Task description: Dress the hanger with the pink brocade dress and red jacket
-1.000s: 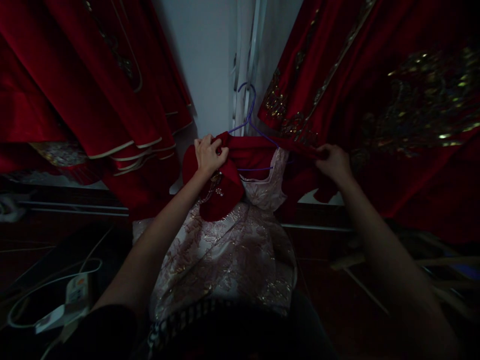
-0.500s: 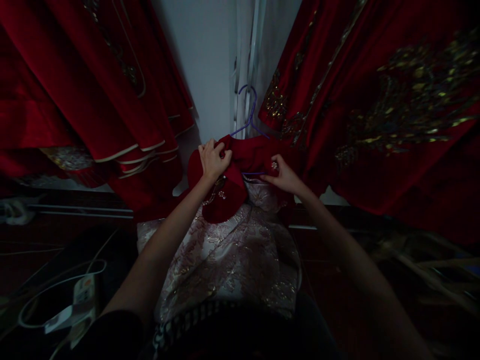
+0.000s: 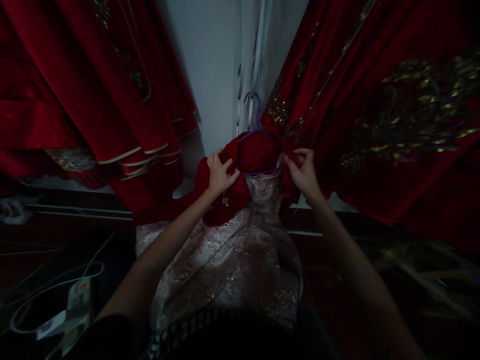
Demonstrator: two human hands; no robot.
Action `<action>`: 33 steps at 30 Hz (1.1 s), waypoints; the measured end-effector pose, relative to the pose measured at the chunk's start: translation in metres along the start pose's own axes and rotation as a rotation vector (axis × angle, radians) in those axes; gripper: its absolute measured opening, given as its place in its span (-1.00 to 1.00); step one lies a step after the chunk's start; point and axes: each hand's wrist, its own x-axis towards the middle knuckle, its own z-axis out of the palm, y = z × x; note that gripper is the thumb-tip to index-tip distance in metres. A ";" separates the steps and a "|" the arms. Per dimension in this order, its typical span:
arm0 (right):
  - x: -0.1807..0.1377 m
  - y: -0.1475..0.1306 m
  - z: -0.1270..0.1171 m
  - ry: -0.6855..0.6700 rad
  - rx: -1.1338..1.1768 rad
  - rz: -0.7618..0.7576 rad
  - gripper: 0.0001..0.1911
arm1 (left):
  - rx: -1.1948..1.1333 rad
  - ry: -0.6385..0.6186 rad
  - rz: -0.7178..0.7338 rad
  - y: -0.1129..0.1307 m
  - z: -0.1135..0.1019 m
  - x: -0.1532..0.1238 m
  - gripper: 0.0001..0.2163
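A red jacket [image 3: 258, 152] with beaded trim hangs on a purple hanger [image 3: 257, 111] in front of me. Below its opening is a pale brocade skirt [image 3: 240, 265] with a shiny floral pattern, spread toward my lap. My left hand [image 3: 221, 172] is closed on the jacket's left front edge. On the other side, my right hand [image 3: 303, 172] pinches the right front edge near the shoulder. Between my hands the jacket is parted, and the hanger's lower bar shows across the skirt's waist.
Red garments with pale piping [image 3: 123, 110] hang at left. More red garments with gold embroidery [image 3: 420, 110] hang at right. A white wall [image 3: 202, 60] stands behind. A power strip [image 3: 78, 300] with a white cable lies at lower left.
My right hand has moved right and slightly up, drawing the right front edge outward. My left hand shifted slightly right and down. The jacket opening is wider and shows more of the hanger.
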 end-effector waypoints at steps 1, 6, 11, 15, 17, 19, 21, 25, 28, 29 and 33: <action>0.001 0.003 0.000 0.018 0.005 -0.012 -0.68 | -0.004 0.006 0.000 0.001 -0.002 -0.008 -0.81; -0.021 0.010 0.035 -0.136 0.022 -0.021 -0.80 | -0.133 -0.043 -0.109 0.010 -0.006 -0.044 -0.86; -0.058 -0.004 0.093 -0.324 0.231 0.057 -0.87 | -0.530 -0.128 -0.125 0.022 0.000 -0.040 -0.85; -0.070 -0.014 0.104 -0.300 0.321 0.118 -0.88 | -0.768 -0.200 -0.146 0.026 0.000 -0.037 -0.76; -0.072 -0.014 0.101 -0.319 0.344 0.138 -0.86 | -0.860 -0.214 -0.174 0.029 -0.001 -0.044 -0.69; -0.072 -0.013 0.096 -0.337 0.373 0.132 -0.79 | -0.942 -0.150 -0.248 0.034 -0.001 -0.053 -0.65; -0.074 -0.013 0.093 -0.351 0.400 0.105 -0.70 | -1.013 -0.023 -0.360 0.040 -0.001 -0.060 -0.67; -0.080 -0.018 0.087 -0.373 0.400 0.075 -0.63 | -1.065 0.033 -0.459 0.047 -0.004 -0.061 -0.78; -0.082 -0.019 0.083 -0.401 0.387 0.073 -0.63 | -1.031 -0.035 -0.417 0.045 -0.010 -0.056 -0.85; -0.082 -0.019 0.081 -0.398 0.380 0.075 -0.65 | -1.014 -0.050 -0.409 0.043 -0.012 -0.055 -0.87; -0.080 -0.017 0.078 -0.357 0.331 0.083 -0.77 | -0.953 -0.096 -0.384 0.037 -0.016 -0.055 -0.88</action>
